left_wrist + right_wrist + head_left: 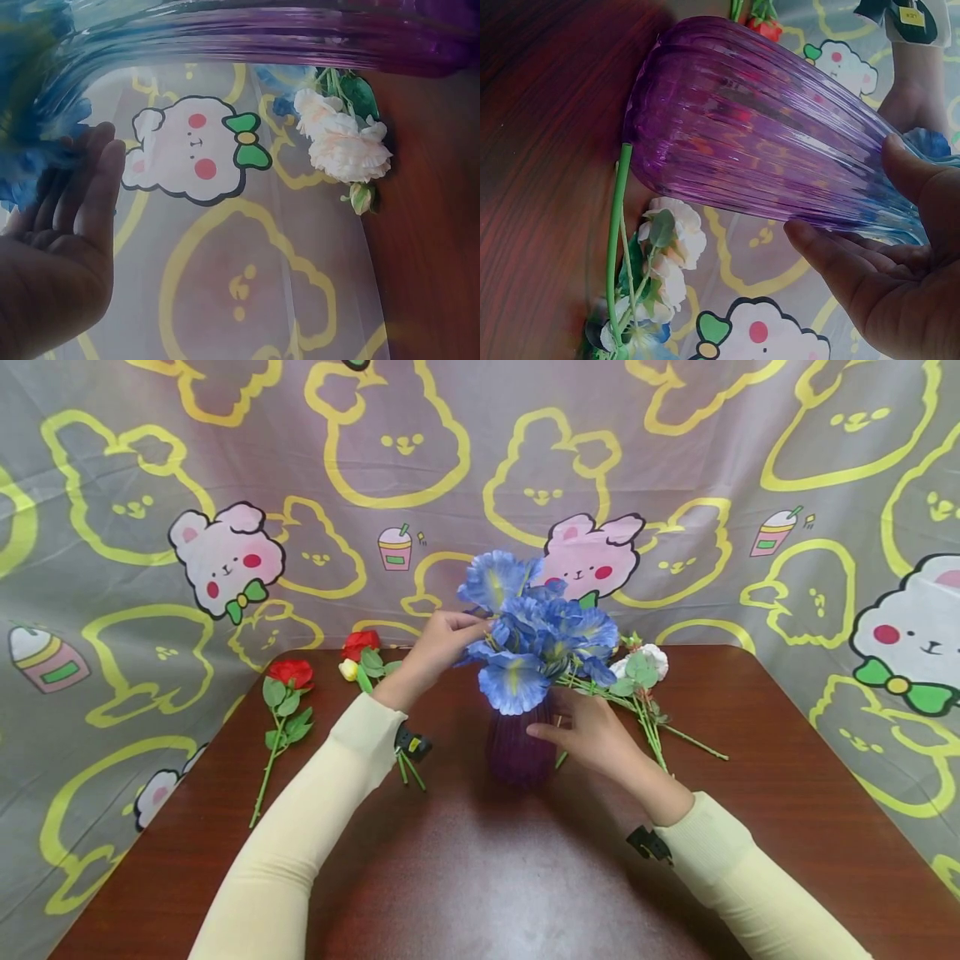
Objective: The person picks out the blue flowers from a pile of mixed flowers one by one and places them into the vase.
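From the head view, a purple vase [519, 750] is seen upright at the middle of the brown counter [480, 877], filled with blue flowers [536, 639]. The blooms are touched by the left hand [442, 647], its fingertips pinched at a petal. The right hand [588, 731] is held relaxed just beside the vase's neck; contact cannot be told. Red roses [288, 681] are laid to the left, white flowers [645, 664] to the right, before a cartoon-rabbit cloth [225, 560].

From the left wrist view, the left hand [60, 240] is shown with fingers [101, 176] nearly straight against the blue flowers [37, 97], the vase [300, 34] above, white flowers [341, 142] on the counter [427, 247].

From the right wrist view, the ribbed vase [750, 127] is seen close to the open right hand [877, 262], with white flowers [671, 247] beside it.
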{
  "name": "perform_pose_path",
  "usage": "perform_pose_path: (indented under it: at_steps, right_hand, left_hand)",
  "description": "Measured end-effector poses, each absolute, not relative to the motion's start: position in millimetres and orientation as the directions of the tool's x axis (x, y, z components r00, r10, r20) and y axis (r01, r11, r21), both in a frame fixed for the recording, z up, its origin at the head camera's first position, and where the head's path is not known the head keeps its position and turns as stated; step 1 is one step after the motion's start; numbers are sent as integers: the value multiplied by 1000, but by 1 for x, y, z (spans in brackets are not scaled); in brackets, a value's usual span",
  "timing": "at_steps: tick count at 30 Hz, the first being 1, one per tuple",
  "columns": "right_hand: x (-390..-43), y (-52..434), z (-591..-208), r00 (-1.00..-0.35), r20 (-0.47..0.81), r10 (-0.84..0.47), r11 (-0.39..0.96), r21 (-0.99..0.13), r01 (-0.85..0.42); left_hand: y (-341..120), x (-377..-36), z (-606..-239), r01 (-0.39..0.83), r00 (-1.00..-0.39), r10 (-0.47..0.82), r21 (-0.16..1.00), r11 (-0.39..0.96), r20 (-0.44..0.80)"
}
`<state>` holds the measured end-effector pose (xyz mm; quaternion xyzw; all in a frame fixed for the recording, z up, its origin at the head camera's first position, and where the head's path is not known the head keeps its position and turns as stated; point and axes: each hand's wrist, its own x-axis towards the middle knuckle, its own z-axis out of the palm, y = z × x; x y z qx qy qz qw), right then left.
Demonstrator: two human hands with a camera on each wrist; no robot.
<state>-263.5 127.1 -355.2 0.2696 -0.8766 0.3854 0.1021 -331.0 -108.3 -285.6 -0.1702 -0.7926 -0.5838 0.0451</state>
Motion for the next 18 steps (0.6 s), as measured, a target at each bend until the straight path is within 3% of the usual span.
perform_pose_path:
  at_steps: [9, 18]
  right_hand:
    - [-263, 126, -355, -830, 394, -395, 548, -624, -557]
    - [-263, 126, -355, -836, 391, -386, 548, -631, -549]
  left_hand:
    - [-123, -324, -286, 231, -958, 210, 958, 171, 193]
    - [-147, -315, -281, 201, -936, 314, 973, 111, 157]
